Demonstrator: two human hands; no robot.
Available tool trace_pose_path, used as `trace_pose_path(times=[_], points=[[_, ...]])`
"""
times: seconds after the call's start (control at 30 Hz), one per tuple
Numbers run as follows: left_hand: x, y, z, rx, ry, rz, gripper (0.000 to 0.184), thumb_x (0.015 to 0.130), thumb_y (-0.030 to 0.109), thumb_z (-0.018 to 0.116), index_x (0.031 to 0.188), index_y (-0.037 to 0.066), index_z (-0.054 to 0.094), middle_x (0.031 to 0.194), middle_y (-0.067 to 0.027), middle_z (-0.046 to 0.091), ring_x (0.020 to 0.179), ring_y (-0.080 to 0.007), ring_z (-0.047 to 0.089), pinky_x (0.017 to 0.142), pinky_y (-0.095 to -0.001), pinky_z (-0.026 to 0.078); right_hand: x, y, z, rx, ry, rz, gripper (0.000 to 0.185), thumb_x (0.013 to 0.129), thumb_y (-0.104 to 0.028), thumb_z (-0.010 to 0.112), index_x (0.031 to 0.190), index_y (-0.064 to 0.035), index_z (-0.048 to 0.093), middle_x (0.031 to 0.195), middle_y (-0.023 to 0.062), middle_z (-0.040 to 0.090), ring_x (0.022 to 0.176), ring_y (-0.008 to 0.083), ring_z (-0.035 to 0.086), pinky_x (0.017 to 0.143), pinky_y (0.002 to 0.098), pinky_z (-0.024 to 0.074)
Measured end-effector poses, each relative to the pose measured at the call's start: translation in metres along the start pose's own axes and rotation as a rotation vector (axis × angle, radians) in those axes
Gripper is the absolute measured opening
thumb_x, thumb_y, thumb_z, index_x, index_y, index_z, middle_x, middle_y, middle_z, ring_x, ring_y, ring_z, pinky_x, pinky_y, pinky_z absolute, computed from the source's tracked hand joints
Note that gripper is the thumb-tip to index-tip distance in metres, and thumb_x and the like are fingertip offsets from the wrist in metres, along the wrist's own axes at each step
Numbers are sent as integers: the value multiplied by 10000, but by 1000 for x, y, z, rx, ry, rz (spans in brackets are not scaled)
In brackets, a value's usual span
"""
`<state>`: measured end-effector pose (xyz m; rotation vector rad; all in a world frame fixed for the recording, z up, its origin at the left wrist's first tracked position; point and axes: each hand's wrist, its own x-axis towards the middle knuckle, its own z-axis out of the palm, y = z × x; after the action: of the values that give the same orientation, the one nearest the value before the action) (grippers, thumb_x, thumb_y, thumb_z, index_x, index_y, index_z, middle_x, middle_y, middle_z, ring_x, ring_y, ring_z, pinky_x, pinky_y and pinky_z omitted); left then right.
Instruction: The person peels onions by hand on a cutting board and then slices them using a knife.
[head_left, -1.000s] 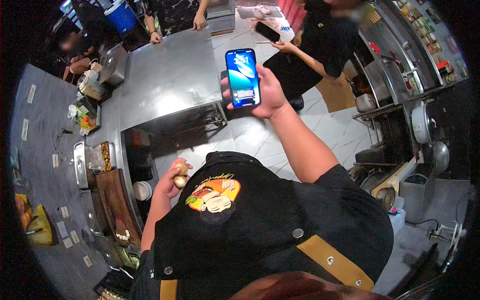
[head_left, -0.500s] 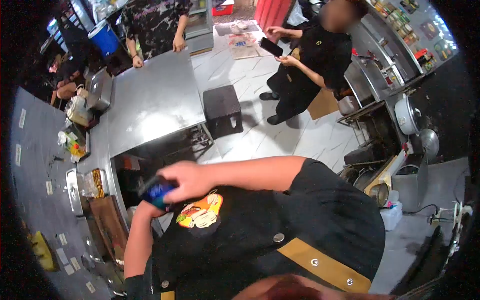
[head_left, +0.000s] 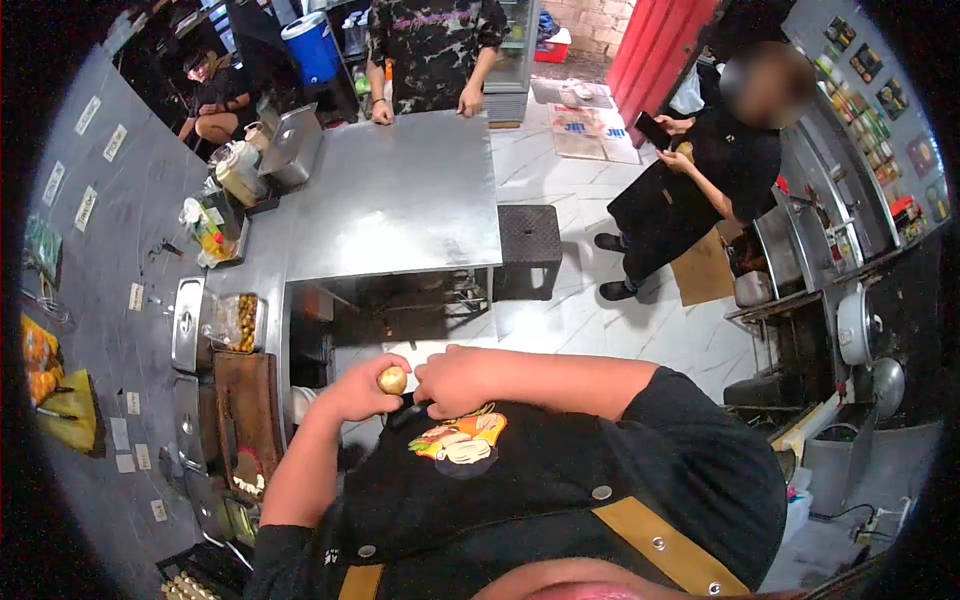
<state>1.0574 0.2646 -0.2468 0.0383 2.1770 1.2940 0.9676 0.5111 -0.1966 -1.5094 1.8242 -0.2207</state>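
In front of my chest, my left hand (head_left: 352, 390) is closed around a small, round, yellowish-brown thing (head_left: 392, 380); whether it is a potato or an onion I cannot tell. Close beside it is my right hand (head_left: 450, 382), its fingers curled in toward the round thing. A dark piece (head_left: 403, 411) shows just below and between the two hands, against my black apron, and its kind is unclear. What my right fingers hold, if anything, is hidden.
A steel table (head_left: 390, 210) stands ahead, with a person's hands on its far edge. Another person holding a phone (head_left: 652, 130) stands on the right. A dark stool (head_left: 529, 240) is beside the table. At left are a brown board (head_left: 247, 410) and a tub of small round items (head_left: 240, 322).
The blurred dark-blue object at my right hand no longer shows. The round thing is now visible in my left hand. My view has shifted, so the table sits further right.
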Motion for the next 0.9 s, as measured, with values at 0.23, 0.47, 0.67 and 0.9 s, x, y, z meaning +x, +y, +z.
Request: trace_pose_path(times=[0.23, 0.47, 0.67, 0.9], points=[[-33, -77, -6, -288, 33, 123, 444, 941, 108, 809, 1328, 111, 591, 1033, -28, 663, 842, -144, 648, 698, -318, 550, 53, 24, 7, 390, 74, -274, 509, 1011, -413, 655, 1457, -167, 662, 1304, 194, 739, 1161, 385, 707, 998, 474, 555], [-78, -204, -68, -688, 240, -147, 349, 1033, 108, 672, 1352, 131, 532, 976, -77, 661, 730, -208, 690, 638, -358, 581, 99, 66, 24, 620, 545, 147, 439, 1037, -329, 670, 1385, -62, 663, 1215, 128, 747, 1123, 237, 719, 964, 400, 562], [-119, -292, -142, -706, 190, -172, 324, 1053, 115, 612, 1358, 132, 505, 996, -110, 637, 711, -251, 694, 589, -398, 581, 183, 55, 95, 905, 499, 696, 382, 982, -404, 703, 1137, -60, 757, 1044, 153, 774, 944, 216, 753, 816, 434, 604], [-169, -376, -200, -975, 169, -336, 348, 1049, 157, 591, 1384, 183, 501, 1036, -115, 658, 680, -276, 687, 529, -424, 576, 292, -3, 133, 588, 193, 538, 531, 939, -487, 709, 1309, -106, 724, 1260, 193, 752, 1182, 369, 702, 1032, 462, 535]])
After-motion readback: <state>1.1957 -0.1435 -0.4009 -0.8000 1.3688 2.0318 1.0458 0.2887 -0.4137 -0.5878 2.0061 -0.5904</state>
